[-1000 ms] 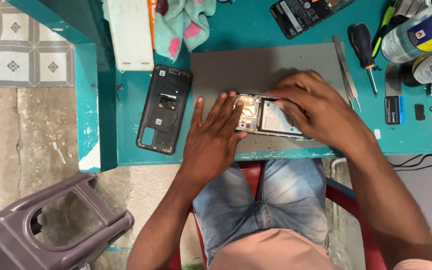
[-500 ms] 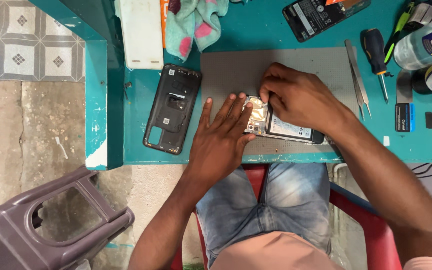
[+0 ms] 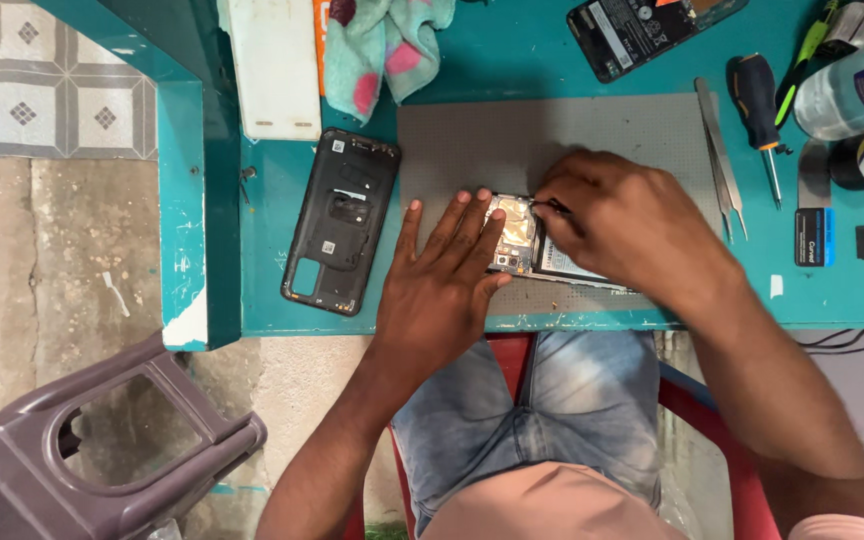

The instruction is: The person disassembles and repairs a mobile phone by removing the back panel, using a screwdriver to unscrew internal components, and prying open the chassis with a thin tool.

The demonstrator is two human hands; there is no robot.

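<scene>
An opened phone (image 3: 522, 238) is seen lying on a grey mat (image 3: 512, 140), which is spread on the teal worktop (image 3: 272, 220), near its front edge. The inner parts of the phone are exposed, with a gold-coloured area in the middle. The left hand (image 3: 442, 275) is laid flat with the fingers spread, and its fingertips are pressed on the left end of the phone. The right hand (image 3: 622, 225) is curled over the right part of the phone, and its fingers are brought together at the top edge of the phone; whether something thin is pinched there cannot be told.

To the left of the mat, a black back cover (image 3: 342, 220) is placed with its inside turned up, just beside the left hand. Behind it, a white flat piece (image 3: 274, 65) and a green and pink cloth (image 3: 387, 45) are found. To the right of the mat, metal tweezers (image 3: 720, 155) and a screwdriver (image 3: 757, 115) with a black handle are laid side by side. Another dark phone part (image 3: 647, 30) is seen at the far edge. On the floor at the left, a grey plastic stool (image 3: 102, 460) is standing.
</scene>
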